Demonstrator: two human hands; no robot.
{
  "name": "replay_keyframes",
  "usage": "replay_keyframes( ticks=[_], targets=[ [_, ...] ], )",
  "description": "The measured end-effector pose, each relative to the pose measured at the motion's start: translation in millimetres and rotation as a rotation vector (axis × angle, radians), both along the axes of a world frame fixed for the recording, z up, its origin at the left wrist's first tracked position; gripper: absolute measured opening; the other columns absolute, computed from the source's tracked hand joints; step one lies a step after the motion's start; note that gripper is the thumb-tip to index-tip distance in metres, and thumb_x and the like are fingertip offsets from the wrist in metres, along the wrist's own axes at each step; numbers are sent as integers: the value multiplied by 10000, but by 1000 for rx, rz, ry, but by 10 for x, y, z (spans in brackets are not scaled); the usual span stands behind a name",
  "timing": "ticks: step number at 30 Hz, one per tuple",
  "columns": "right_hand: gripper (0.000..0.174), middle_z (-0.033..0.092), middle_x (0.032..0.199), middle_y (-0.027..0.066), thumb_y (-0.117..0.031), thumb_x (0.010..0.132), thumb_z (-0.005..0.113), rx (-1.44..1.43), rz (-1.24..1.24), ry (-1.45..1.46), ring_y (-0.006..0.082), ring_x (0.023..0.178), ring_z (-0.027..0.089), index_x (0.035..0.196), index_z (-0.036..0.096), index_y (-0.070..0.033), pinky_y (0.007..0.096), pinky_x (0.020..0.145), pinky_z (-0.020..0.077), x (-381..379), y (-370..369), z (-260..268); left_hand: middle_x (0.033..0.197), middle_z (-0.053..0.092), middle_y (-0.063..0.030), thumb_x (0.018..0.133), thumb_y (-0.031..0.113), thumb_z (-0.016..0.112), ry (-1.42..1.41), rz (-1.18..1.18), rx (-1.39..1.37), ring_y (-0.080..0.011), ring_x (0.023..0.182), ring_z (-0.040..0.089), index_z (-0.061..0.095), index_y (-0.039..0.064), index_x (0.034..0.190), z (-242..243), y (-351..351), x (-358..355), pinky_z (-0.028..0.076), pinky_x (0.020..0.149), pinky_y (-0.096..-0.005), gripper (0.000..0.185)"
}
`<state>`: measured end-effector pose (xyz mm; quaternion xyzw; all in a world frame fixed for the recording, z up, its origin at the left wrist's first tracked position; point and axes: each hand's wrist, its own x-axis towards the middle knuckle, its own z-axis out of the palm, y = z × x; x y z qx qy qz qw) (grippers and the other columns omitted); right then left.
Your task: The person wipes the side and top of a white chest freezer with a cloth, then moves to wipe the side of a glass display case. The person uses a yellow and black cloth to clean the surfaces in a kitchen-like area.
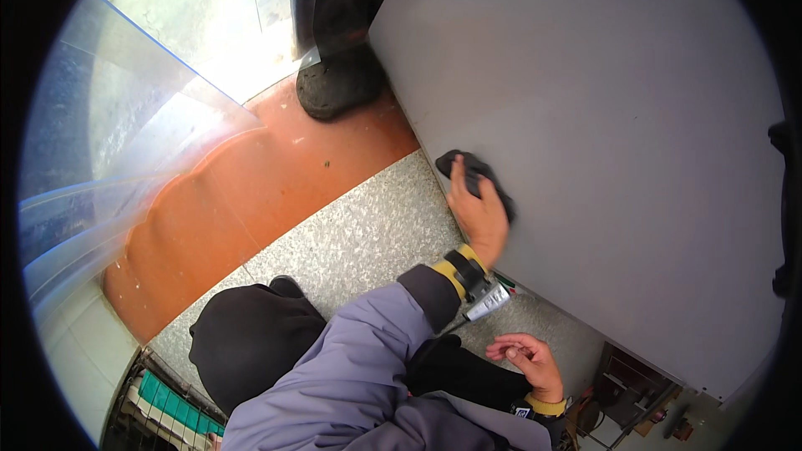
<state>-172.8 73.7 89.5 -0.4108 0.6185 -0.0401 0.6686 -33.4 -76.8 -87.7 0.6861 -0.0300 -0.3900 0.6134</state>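
Note:
My left hand [481,216] presses a bunched dark cloth [495,194] against a large grey flat panel [601,156], close to the panel's left edge. The hand and cloth are slightly blurred. Around that wrist sits a yellow band [448,275] with a black strap and a small silver device [489,304]. Lower down, my right hand [531,363] hovers with nothing in it, its fingers half curled and the thumb apart from them. It is near my black-clad leg [467,366], below the panel's lower edge.
Clear plastic curtain strips [125,119] hang at the left, over an orange-red floor strip [250,200]. Speckled stone flooring [351,225] runs beside it. A dark rounded object [341,84] touches the panel's corner. A wire rack [163,419] stands at lower left; assorted objects [633,388] sit at lower right.

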Motion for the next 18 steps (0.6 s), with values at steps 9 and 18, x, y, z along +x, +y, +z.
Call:
replay_keyframes(
  ticks=[9, 18],
  targets=[
    [279, 672, 1066, 200, -75, 948, 541, -18, 10, 19, 263, 989, 661, 1185, 572, 68, 369, 897, 515, 17, -43, -15, 1431, 424, -204, 876, 129, 491, -462, 88, -471, -359, 1267, 426, 417, -9, 1357, 53, 24, 50, 279, 1103, -448, 506],
    [279, 662, 1100, 176, -64, 957, 546, -24, -5, -32, 246, 1030, 645, 1209, 564, 53, 349, 923, 503, -37, 52, 45, 1099, 542, -217, 870, 197, 617, 58, 116, 46, -379, 1029, 532, 540, -37, 1130, -635, -63, 72, 411, 942, -410, 358]
  ],
)
